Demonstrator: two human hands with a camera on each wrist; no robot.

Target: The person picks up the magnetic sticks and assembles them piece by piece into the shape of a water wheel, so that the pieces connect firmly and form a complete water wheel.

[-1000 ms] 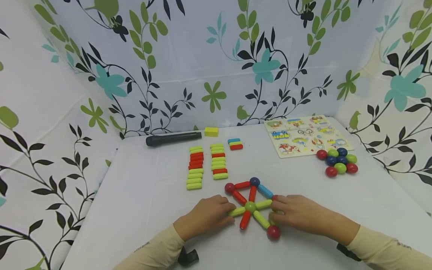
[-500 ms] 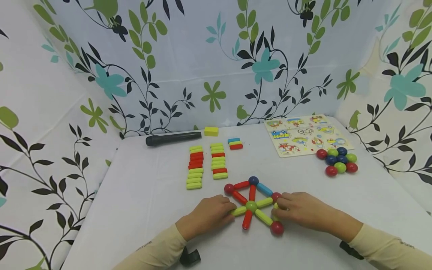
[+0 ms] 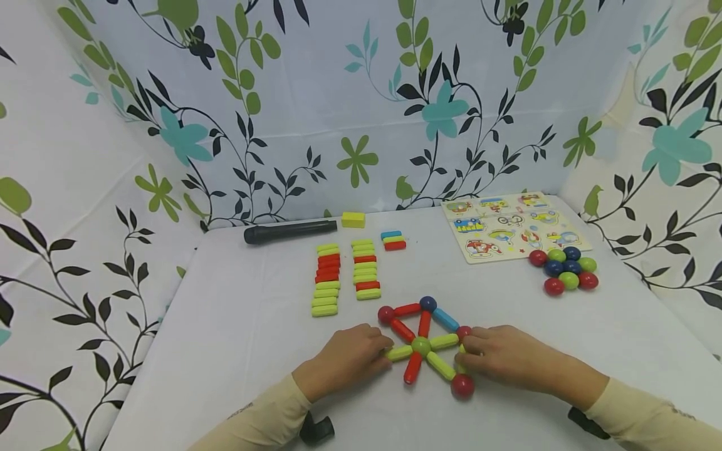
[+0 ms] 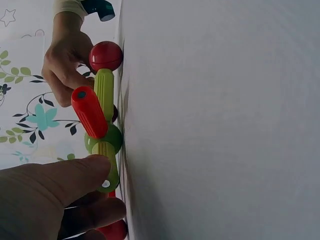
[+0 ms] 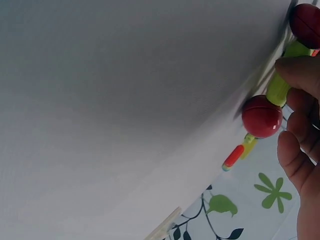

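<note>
Rod, green, sits at the assembly's right side over the bench, its long axis running between the near red ball and the far red ball. The right grip, nearer of the two, pinches it from outside. Inward lies the green hub; beyond that, the left grip pinches the green spoke pointing left.

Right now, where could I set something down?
Left of the leftmost stick column, in front of the microphone, it's bare; a smaller gap lies between the stick wheel and ball cluster. It's crowded at the wheel, gripped by the left hand and right hand.
</note>
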